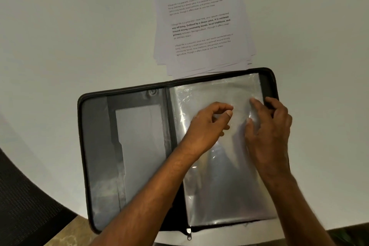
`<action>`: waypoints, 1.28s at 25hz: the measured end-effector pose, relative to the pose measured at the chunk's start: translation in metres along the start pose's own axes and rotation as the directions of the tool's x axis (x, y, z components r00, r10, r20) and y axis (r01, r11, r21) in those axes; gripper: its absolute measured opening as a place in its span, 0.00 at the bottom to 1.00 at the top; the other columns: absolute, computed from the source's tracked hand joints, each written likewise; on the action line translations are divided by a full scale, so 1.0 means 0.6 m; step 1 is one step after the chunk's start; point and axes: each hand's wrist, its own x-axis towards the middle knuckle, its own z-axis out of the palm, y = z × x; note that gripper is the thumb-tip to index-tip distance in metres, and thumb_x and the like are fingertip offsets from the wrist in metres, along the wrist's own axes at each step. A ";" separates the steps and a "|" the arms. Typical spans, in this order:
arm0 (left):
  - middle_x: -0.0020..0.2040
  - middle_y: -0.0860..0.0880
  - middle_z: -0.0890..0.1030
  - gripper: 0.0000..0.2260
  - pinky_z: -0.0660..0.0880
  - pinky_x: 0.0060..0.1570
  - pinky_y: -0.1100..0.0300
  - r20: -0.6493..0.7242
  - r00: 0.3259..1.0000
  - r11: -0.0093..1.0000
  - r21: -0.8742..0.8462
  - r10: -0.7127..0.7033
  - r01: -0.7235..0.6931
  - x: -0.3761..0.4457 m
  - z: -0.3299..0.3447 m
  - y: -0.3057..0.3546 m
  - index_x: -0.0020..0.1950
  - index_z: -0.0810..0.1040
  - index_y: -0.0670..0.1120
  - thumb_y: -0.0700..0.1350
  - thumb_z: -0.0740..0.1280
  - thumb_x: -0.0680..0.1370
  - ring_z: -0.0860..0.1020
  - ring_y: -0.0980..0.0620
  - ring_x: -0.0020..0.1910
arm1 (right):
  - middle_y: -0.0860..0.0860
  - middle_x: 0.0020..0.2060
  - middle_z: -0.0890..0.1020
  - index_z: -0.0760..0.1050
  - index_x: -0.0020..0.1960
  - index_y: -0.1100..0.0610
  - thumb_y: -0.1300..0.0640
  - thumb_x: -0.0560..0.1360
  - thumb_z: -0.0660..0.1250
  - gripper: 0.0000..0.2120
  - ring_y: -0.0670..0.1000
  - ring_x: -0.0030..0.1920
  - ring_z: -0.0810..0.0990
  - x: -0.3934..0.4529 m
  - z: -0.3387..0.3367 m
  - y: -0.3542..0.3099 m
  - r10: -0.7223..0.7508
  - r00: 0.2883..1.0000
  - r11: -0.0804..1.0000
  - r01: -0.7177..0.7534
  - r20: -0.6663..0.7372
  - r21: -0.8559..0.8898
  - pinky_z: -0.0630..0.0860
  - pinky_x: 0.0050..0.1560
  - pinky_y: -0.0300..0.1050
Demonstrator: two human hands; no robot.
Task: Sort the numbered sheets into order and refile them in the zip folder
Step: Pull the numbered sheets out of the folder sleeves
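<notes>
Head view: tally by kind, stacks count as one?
Zip folder, open: 1
Paper stack: 1
Hands on the clear sleeves: 2, left hand and right hand
Total: 4

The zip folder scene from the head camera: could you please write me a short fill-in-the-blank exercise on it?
1. The zip folder lies ____ on the table.
2. The stack of printed sheets lies on the table just ____ the folder, on the side away from the person.
3. Both the left hand and the right hand are at the clear plastic ____.

Missing words: open; beyond; sleeves
</notes>
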 end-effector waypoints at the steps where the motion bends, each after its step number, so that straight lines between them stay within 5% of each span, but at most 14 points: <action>1: 0.56 0.51 0.84 0.10 0.83 0.53 0.52 -0.004 1.000 1.000 -0.012 0.007 -0.007 0.003 -0.007 0.003 0.64 0.80 0.50 0.48 0.64 0.84 0.85 0.52 0.50 | 0.54 0.73 0.68 0.73 0.73 0.50 0.57 0.78 0.71 0.24 0.55 0.68 0.67 0.007 0.000 -0.004 0.002 1.000 1.000 -0.002 -0.017 -0.010 0.73 0.64 0.52; 6: 0.52 0.47 0.84 0.07 0.82 0.47 0.55 -0.259 0.958 0.988 -0.059 0.125 -0.145 0.041 -0.084 0.046 0.58 0.81 0.46 0.42 0.64 0.84 0.84 0.49 0.46 | 0.50 0.72 0.69 0.75 0.72 0.52 0.56 0.78 0.70 0.22 0.50 0.68 0.66 0.060 -0.011 -0.040 -0.003 0.997 0.986 0.016 -0.083 0.168 0.68 0.66 0.44; 10: 0.59 0.56 0.80 0.07 0.77 0.59 0.57 -0.490 0.834 0.967 0.149 0.256 -0.209 0.100 -0.157 0.081 0.60 0.80 0.53 0.46 0.65 0.84 0.79 0.57 0.57 | 0.48 0.77 0.65 0.69 0.75 0.51 0.54 0.80 0.69 0.24 0.49 0.75 0.63 0.123 -0.016 -0.080 -0.031 0.998 0.973 0.042 -0.050 0.227 0.64 0.69 0.39; 13: 0.68 0.55 0.72 0.13 0.68 0.71 0.54 -0.572 0.772 0.946 0.304 0.278 -0.116 0.153 -0.197 0.105 0.68 0.75 0.52 0.48 0.65 0.83 0.70 0.53 0.69 | 0.46 0.81 0.57 0.62 0.79 0.50 0.49 0.81 0.67 0.29 0.47 0.79 0.56 0.173 -0.010 -0.108 -0.003 0.999 0.968 -0.010 0.053 0.251 0.61 0.74 0.42; 19: 0.79 0.48 0.60 0.31 0.59 0.74 0.46 -0.543 0.837 0.891 0.407 0.059 0.202 0.212 -0.216 0.133 0.81 0.60 0.51 0.57 0.66 0.81 0.57 0.45 0.78 | 0.49 0.81 0.59 0.53 0.83 0.53 0.43 0.80 0.67 0.38 0.52 0.79 0.55 0.256 0.012 -0.144 0.055 0.996 0.986 -0.065 0.066 0.155 0.59 0.78 0.56; 24: 0.68 0.49 0.70 0.27 0.68 0.69 0.42 -0.526 0.848 0.949 0.230 -0.065 0.216 0.224 -0.199 0.151 0.66 0.72 0.50 0.63 0.68 0.73 0.67 0.45 0.69 | 0.53 0.77 0.62 0.52 0.83 0.55 0.41 0.79 0.67 0.41 0.56 0.74 0.60 0.278 0.021 -0.161 0.057 0.996 0.998 -0.059 0.065 0.028 0.65 0.71 0.54; 28: 0.71 0.50 0.71 0.33 0.70 0.67 0.51 -0.468 0.867 0.982 -0.011 -0.172 0.189 0.230 -0.193 0.164 0.74 0.68 0.49 0.63 0.71 0.74 0.71 0.47 0.69 | 0.54 0.75 0.63 0.54 0.82 0.56 0.40 0.79 0.68 0.41 0.56 0.72 0.62 0.279 0.029 -0.166 0.036 0.997 0.999 -0.034 0.073 -0.029 0.67 0.69 0.53; 32: 0.51 0.52 0.80 0.15 0.71 0.37 0.66 -0.426 0.882 0.974 -0.179 -0.202 0.137 0.240 -0.209 0.166 0.61 0.77 0.44 0.52 0.71 0.80 0.76 0.57 0.42 | 0.55 0.74 0.64 0.55 0.81 0.56 0.40 0.78 0.68 0.40 0.56 0.71 0.62 0.281 0.031 -0.159 0.022 0.998 0.999 -0.019 0.059 -0.046 0.67 0.69 0.52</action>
